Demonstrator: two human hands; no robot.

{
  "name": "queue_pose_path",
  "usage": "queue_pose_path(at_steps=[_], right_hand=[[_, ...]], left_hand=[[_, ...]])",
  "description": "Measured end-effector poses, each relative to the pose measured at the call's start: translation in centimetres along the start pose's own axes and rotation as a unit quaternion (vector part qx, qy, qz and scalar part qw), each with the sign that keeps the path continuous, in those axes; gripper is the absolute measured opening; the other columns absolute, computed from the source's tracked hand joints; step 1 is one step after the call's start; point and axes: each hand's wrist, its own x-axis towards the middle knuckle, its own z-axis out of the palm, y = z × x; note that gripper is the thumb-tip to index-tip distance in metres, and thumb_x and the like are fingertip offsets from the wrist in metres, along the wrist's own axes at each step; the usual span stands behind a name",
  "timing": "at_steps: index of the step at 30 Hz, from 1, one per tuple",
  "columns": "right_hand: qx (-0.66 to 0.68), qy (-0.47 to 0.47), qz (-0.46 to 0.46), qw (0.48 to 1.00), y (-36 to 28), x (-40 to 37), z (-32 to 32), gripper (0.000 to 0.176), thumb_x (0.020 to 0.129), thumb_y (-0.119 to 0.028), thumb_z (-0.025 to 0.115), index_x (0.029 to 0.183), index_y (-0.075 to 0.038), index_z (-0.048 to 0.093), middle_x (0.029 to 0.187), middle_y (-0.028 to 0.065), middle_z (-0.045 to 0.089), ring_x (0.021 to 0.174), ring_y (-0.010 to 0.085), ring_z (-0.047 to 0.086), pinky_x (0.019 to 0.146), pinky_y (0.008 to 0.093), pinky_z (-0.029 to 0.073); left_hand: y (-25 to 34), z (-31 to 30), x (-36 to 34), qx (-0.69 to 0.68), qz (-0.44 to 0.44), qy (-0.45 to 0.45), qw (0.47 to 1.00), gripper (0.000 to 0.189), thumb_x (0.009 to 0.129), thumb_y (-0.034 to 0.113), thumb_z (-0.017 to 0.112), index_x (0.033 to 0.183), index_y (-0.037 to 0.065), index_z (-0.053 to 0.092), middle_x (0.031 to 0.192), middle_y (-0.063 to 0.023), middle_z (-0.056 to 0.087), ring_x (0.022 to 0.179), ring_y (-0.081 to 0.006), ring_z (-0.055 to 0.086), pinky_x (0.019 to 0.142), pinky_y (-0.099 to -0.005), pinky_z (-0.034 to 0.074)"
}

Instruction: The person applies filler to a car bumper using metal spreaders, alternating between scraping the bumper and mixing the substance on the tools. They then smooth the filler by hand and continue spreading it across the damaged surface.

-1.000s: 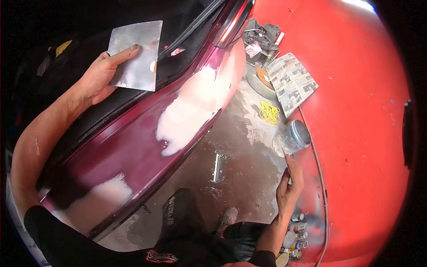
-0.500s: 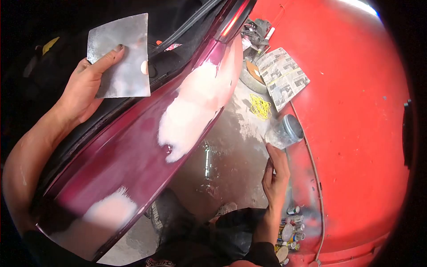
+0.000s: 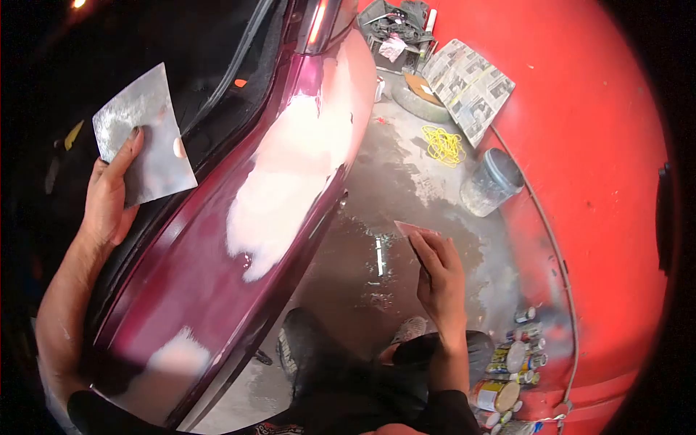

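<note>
A flat grey metallic sheet (image 3: 154, 156) is held upright at the left, with my left hand (image 3: 110, 196) closed on its lower left edge and the thumb across its face. Right of centre, my right hand (image 3: 441, 279) pinches a thin, pinkish flat piece (image 3: 407, 229) whose pointed corner sticks out beyond the fingers. Between my hands lies a glossy maroon car panel (image 3: 210, 257), touched by neither hand. It bears a large whitish-pink patch (image 3: 279, 196) in its upper part and a smaller one (image 3: 177, 359) near the bottom.
A grey bucket (image 3: 493, 183) stands by the red wall (image 3: 602, 188). Beyond it are yellow cord (image 3: 443, 146), newspaper-covered board (image 3: 467, 90) and a dark crate of items (image 3: 395, 32). Several cans (image 3: 496, 395) sit at the lower right. A hose (image 3: 554, 239) runs along the wall.
The view has shifted. My left hand has moved left and down with the sheet, which is now tilted. My right hand has turned, and the pinkish piece in it now shows clearly.
</note>
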Motion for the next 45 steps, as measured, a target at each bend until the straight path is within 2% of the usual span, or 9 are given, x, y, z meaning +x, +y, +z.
queue_pose_path(at_steps=[15,18,24,30,33,36,41,43,45], right_hand=[[0.032,0.044,0.050,0.997,-0.4,1.6,-3.2,0.051,0.075,0.014,0.053,0.121,-0.006,0.063,0.117,0.0140,0.063,0.109,0.0342,0.062,0.105,0.0505,0.041],[0.077,0.105,0.066,0.989,-1.8,3.0,-2.7,0.040,0.086,0.014,0.048,0.121,-0.002,0.063,0.114,0.0180,0.064,0.107,0.0298,0.063,0.096,0.0345,0.046],[0.052,0.152,0.035,0.986,-4.5,4.9,-1.4,0.039,0.087,0.014,0.049,0.119,0.000,0.064,0.114,0.0177,0.065,0.106,0.0287,0.063,0.095,0.0341,0.046],[0.029,0.145,-0.006,0.989,-5.2,6.2,-2.0,0.037,0.088,0.014,0.050,0.120,0.001,0.064,0.116,0.0164,0.065,0.109,0.0289,0.062,0.096,0.0343,0.045],[0.138,0.202,0.029,0.969,-5.7,7.6,-1.3,0.035,0.089,0.010,0.048,0.121,0.002,0.061,0.116,0.0164,0.066,0.109,0.0301,0.064,0.105,0.0468,0.042],[0.483,0.300,0.097,0.817,-6.3,10.3,-0.8,0.032,0.101,-0.006,0.043,0.129,0.005,0.053,0.121,0.0147,0.063,0.113,0.0286,0.061,0.103,0.0431,0.044],[0.814,0.155,0.089,0.552,-9.3,16.9,0.5,0.047,0.107,-0.035,0.039,0.134,0.002,0.047,0.125,0.0096,0.060,0.116,0.0218,0.056,0.100,0.0370,0.044],[0.793,0.089,0.043,0.601,-10.9,18.5,3.1,0.049,0.105,-0.040,0.042,0.132,0.000,0.050,0.127,0.0076,0.060,0.114,0.0204,0.057,0.099,0.0371,0.045],[0.826,0.029,0.059,0.560,-14.1,19.9,4.6,0.053,0.106,-0.039,0.038,0.141,0.001,0.041,0.140,0.0083,0.051,0.129,0.0230,0.047,0.111,0.0423,0.033]], left_hand=[[-0.2,1.7,1.8,-0.041,0.007,-0.064,0.997,0.039,0.098,0.029,0.062,0.124,0.001,0.057,0.109,-0.0100,0.067,0.095,-0.0189,0.068,0.086,-0.0368,0.056],[-0.8,1.2,1.9,-0.039,0.003,-0.070,0.997,0.036,0.098,0.029,0.061,0.121,0.002,0.060,0.108,-0.0085,0.068,0.095,-0.0173,0.068,0.084,-0.0357,0.057],[-0.2,1.7,1.2,-0.092,0.015,-0.042,0.995,0.033,0.098,0.029,0.060,0.118,0.002,0.062,0.107,-0.0081,0.067,0.097,-0.0171,0.066,0.087,-0.0364,0.054],[-0.7,0.9,1.8,-0.111,0.015,-0.035,0.993,0.036,0.099,0.029,0.059,0.117,-0.002,0.062,0.109,-0.0086,0.067,0.097,-0.0169,0.065,0.087,-0.0361,0.053],[-0.7,1.0,1.6,-0.106,0.020,-0.058,0.992,0.037,0.099,0.028,0.059,0.118,-0.003,0.061,0.109,-0.0090,0.067,0.097,-0.0173,0.066,0.087,-0.0363,0.053],[-0.1,1.1,1.4,-0.121,-0.011,-0.081,0.989,0.038,0.099,0.028,0.059,0.121,-0.002,0.060,0.110,-0.0097,0.067,0.098,-0.0188,0.067,0.089,-0.0369,0.054],[0.7,2.8,-0.6,-0.168,-0.042,-0.212,0.962,0.047,0.101,0.036,0.052,0.130,-0.001,0.053,0.121,-0.0168,0.065,0.105,-0.0255,0.067,0.095,-0.0434,0.054],[0.6,3.7,-2.0,-0.196,-0.080,-0.239,0.948,0.050,0.100,0.037,0.053,0.133,0.000,0.051,0.123,-0.0174,0.064,0.107,-0.0272,0.067,0.096,-0.0438,0.054],[0.9,4.0,-3.4,-0.193,-0.091,-0.262,0.941,0.048,0.100,0.034,0.054,0.136,0.003,0.049,0.122,-0.0151,0.065,0.109,-0.0278,0.066,0.097,-0.0438,0.053]])
